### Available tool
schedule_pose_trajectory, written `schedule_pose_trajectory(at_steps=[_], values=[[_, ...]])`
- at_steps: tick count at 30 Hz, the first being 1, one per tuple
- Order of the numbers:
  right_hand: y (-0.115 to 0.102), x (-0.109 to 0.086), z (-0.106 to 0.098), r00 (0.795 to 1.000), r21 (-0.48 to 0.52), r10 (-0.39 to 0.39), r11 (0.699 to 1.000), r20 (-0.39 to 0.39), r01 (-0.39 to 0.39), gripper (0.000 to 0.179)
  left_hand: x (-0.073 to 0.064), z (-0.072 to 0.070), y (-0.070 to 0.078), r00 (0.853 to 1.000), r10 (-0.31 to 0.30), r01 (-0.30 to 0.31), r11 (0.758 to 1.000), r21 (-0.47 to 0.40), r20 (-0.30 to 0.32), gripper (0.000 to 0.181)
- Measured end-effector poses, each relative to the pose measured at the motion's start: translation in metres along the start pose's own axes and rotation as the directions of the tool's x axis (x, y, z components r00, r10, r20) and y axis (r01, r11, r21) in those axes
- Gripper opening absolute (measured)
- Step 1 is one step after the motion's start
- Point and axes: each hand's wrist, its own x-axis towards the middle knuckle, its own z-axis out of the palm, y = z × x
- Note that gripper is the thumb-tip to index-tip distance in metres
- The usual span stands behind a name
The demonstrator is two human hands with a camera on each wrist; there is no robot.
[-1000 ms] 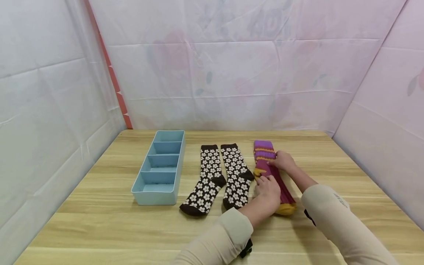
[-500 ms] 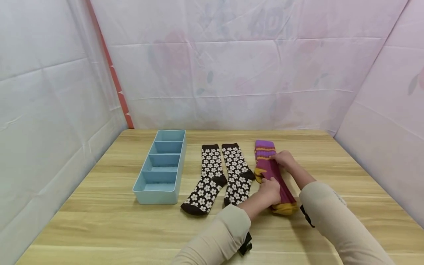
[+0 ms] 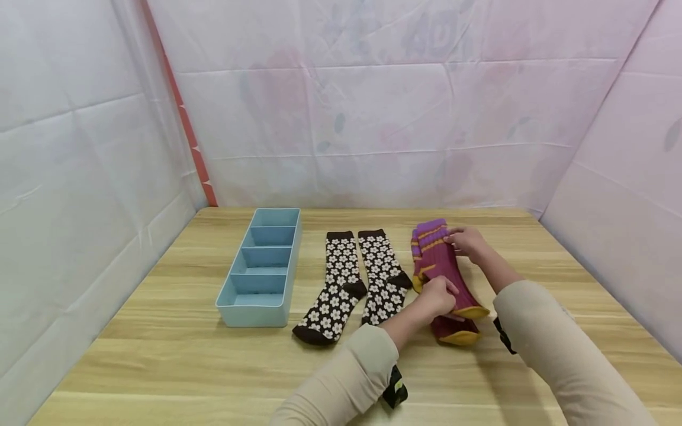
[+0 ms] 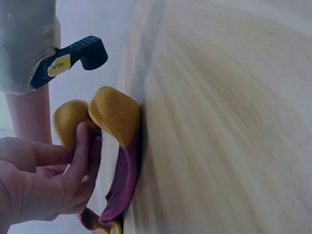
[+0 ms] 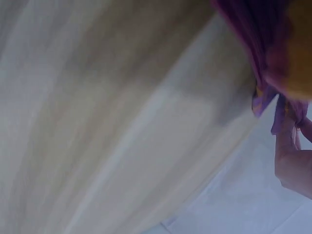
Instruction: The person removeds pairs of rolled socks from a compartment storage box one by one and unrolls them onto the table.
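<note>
Two maroon knit socks with mustard toes and purple striped cuffs lie at the right in the head view, one over the other. The upper sock (image 3: pixel 443 260) is raised off the lower sock (image 3: pixel 459 338). My left hand (image 3: pixel 438 296) grips the upper sock near its foot, its thumb and fingers closed on the fabric. At the cuff, my right hand (image 3: pixel 466 241) pinches the sock's right edge. In the left wrist view the lower sock's mustard toe (image 4: pixel 117 114) rests on the table beside the raised toe (image 4: pixel 69 119). The right wrist view catches the right hand (image 5: pixel 295 163) at the purple cuff.
A pair of black socks with white flowers, a left one (image 3: pixel 335 284) and a right one (image 3: pixel 385 278), lies flat left of my hands. Farther left stands a light blue divided box (image 3: pixel 254 315). White cloth walls (image 3: pixel 373 130) border the wooden table (image 3: pixel 176 367).
The upper maroon sock has been lifted and shifted slightly up and right, baring the lower sock's toe. Both hands moved with it, the right hand farther toward the back.
</note>
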Motion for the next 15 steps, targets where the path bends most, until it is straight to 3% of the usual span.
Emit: schedule_pose_trajectory(at_steps=[2, 4, 8, 15], values=[[-0.001, 0.001, -0.007, 1.000, -0.021, -0.003, 1.000, 0.024, 0.004, 0.047, 0.000, 0.002, 0.003, 0.999, -0.037, 0.036, 0.994, -0.105, -0.006, 0.022], [-0.001, 0.001, -0.014, 0.999, -0.038, -0.007, 0.999, 0.044, 0.009, 0.048, -0.001, 0.007, 0.005, 0.998, -0.063, 0.061, 0.986, -0.158, -0.003, 0.022], [0.007, -0.001, -0.028, 0.998, -0.065, -0.015, 0.998, 0.067, 0.019, 0.048, -0.002, 0.021, 0.010, 0.996, -0.085, 0.088, 0.981, -0.176, 0.023, 0.019], [0.029, -0.008, -0.044, 0.995, -0.124, 0.012, 0.992, 0.100, 0.001, 0.047, -0.005, 0.048, 0.014, 0.991, -0.095, 0.107, 0.986, -0.126, 0.098, 0.020]])
